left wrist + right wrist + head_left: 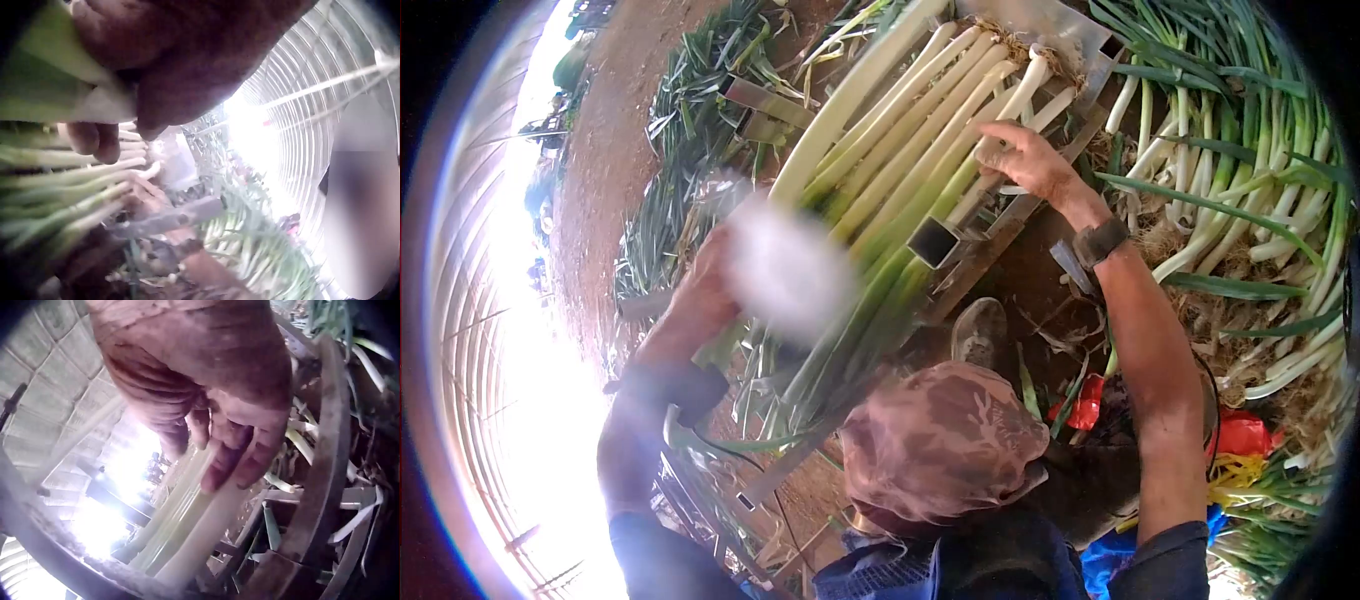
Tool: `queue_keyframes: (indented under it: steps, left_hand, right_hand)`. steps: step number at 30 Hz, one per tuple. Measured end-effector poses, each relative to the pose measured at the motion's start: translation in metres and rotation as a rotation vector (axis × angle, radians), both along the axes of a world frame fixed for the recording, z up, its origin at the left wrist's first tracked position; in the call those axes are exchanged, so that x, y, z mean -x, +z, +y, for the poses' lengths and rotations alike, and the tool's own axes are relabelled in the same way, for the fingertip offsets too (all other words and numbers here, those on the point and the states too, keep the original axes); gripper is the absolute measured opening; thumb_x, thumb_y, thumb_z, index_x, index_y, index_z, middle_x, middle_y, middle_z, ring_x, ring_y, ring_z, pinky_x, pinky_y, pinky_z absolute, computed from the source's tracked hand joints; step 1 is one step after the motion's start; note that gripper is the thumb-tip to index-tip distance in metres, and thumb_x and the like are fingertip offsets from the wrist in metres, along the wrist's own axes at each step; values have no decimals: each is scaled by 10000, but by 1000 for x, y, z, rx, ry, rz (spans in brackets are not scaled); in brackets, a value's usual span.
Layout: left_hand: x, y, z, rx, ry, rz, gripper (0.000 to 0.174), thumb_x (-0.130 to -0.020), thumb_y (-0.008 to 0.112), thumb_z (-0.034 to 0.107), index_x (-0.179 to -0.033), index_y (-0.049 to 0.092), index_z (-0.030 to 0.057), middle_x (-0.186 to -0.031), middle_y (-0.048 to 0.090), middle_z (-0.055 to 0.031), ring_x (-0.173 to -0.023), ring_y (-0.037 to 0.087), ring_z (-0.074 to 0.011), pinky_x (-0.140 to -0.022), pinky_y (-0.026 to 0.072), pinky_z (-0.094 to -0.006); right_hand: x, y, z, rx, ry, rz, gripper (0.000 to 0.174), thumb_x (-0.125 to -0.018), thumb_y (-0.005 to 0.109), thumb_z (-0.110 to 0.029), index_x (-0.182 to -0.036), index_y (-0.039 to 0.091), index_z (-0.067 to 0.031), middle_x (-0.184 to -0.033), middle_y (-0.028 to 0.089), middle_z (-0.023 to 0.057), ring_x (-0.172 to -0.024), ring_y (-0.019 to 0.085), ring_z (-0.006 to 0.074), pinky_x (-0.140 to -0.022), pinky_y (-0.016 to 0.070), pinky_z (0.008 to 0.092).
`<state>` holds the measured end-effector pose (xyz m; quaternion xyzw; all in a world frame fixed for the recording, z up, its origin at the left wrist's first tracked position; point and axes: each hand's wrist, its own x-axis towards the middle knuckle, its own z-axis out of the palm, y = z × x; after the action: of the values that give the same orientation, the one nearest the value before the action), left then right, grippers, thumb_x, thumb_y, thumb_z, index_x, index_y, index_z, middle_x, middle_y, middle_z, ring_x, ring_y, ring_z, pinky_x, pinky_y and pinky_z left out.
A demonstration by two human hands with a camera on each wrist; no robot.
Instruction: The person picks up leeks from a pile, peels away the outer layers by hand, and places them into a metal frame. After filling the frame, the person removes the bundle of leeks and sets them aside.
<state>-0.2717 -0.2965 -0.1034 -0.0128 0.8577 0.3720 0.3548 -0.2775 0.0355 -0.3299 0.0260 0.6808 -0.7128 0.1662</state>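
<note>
Several long green onions (920, 150) lie side by side on a metal rack (990, 255), rooted white ends at the far side, green leaves towards the person. My left hand (700, 290) is at the leafy end, partly covered by a white blur in the head view. In the left wrist view its fingers curl round a thick green onion stalk (56, 81). Over the white part of the row, at its right edge, is my right hand (1035, 165). The right wrist view shows its bent fingers (219, 469) round pale stalks (181, 519).
A heap of rooted green onions (1250, 190) lies on the right, with cut leaves (670, 190) on the ground at left. The rack's square tube end (935, 243) juts towards the person. A red bag (1090, 400), a shoe (980, 335) and a patterned cap (945, 440) are nearer.
</note>
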Motion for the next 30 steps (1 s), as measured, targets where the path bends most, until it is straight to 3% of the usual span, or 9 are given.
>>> queue_keyframes:
  steps: [3, 10, 16, 17, 18, 22, 24, 28, 30]
  left_hand:
    - [10, -22, -18, 51, -271, 241, 516, -998, 570, 258, -1441, 391, 63, -825, 594, -49, -599, 560, -82, -504, 468, -243]
    - [-5, -129, 12, 416, -511, 575, 497, -994, 503, 263, -1435, 403, 55, -920, 641, -214, -787, 663, -287, -690, 539, -426]
    - [-3, -176, 2, 965, -1001, 590, 258, -903, 582, 214, -1066, 672, 35, -1013, 678, -180, -954, 655, -325, -784, 546, -438]
    - [-12, -130, 26, 779, -794, 614, 295, -918, 596, 274, -1084, 671, 41, -1057, 680, -192, -986, 645, -344, -810, 537, -441]
    - [-14, -95, 56, 847, -646, 364, 207, -880, 603, 169, -1032, 693, 61, -1106, 631, -190, -1054, 619, -351, -810, 544, -445]
    - [-18, -75, 30, 432, -694, 668, 351, -804, 691, 190, -1110, 663, 20, -1015, 658, -188, -1015, 616, -373, -898, 463, -483]
    - [-22, -56, 39, 459, -712, 402, 412, -780, 713, 172, -1153, 663, 6, -934, 668, -191, -967, 633, -363, -843, 479, -454]
    - [-46, -19, 53, 413, -752, 376, 518, -759, 730, 150, -1241, 621, -6, -887, 682, -194, -796, 671, -319, -741, 518, -399]
    - [-61, -1, 63, 405, -736, 384, 512, -760, 725, 140, -1238, 620, -10, -890, 685, -193, -781, 678, -296, -722, 520, -387]
  right_hand:
    - [1, -14, -6, -193, -32, 202, 452, -872, 674, -160, -1256, 584, 59, -1271, 586, 184, -1054, 645, 276, -881, 537, 368]
    - [-4, 22, 14, -252, 88, 82, 525, -870, 694, -252, -1301, 576, 22, -1253, 623, 204, -1134, 613, 292, -962, 490, 363]
    - [-46, 108, 103, -700, 198, 139, 482, -913, 635, -320, -1278, 602, -7, -1199, 659, 122, -1072, 609, 210, -956, 463, 355]
    - [-57, 102, 135, -559, 254, 161, 509, -897, 642, -328, -1273, 593, 12, -1239, 649, 151, -1118, 614, 247, -974, 463, 343]
    - [-86, 111, 151, -545, 89, 143, 540, -894, 644, -343, -1282, 580, 27, -1250, 643, 174, -1140, 612, 274, -982, 466, 348]
    - [-162, 108, 216, -697, -122, -116, 490, -948, 589, -276, -1341, 541, 12, -1202, 634, 213, -1041, 630, 289, -907, 503, 389]
    - [-226, 132, 225, -788, -382, 31, 312, -941, 613, -311, -975, 598, -1, -1011, 586, 109, -854, 584, 227, -767, 502, 367]
    - [-308, 125, 256, -1126, -825, -164, 238, -972, 561, -283, -1051, 659, -82, -827, 635, 46, -712, 616, 117, -582, 497, 293]
    - [-355, 76, 295, -997, -1176, -213, 406, -944, 535, -440, -1019, 631, -52, -973, 672, 184, -846, 671, 293, -723, 529, 439]
